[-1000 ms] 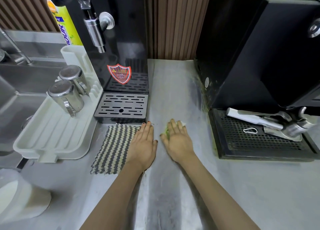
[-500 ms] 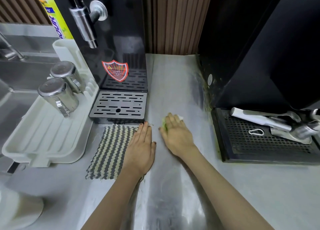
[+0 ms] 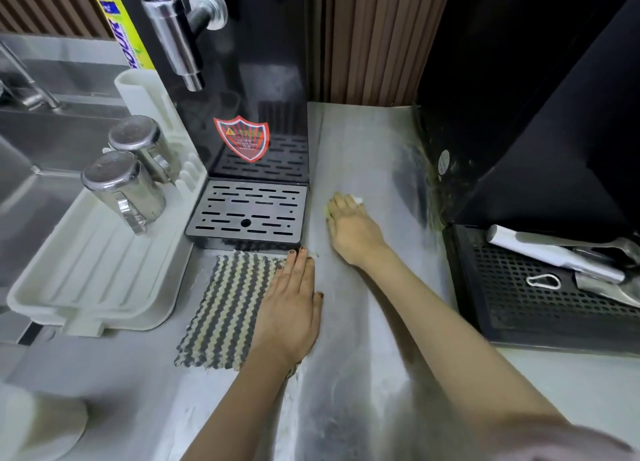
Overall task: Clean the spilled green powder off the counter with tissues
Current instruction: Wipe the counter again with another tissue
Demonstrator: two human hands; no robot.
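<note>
My right hand (image 3: 351,223) lies flat on the steel counter (image 3: 367,155) and presses a tissue (image 3: 357,199) stained green; only a white corner and a green edge show past the fingers. Green powder (image 3: 433,197) clings along the base of the black machine on the right. Flat on the counter nearer to me rests my left hand (image 3: 292,304), its fingers straight, partly over the edge of a striped cloth (image 3: 227,308).
A black drip tray (image 3: 247,212) sits under a dispenser tap to the left. A white drying rack (image 3: 93,270) holds two steel cups (image 3: 124,186). On the right, a second drip tray (image 3: 554,301) carries metal tools. A sink lies far left.
My right hand has slid the tissue away from me, toward the back of the counter. My left hand has stayed flat in place by the striped cloth.
</note>
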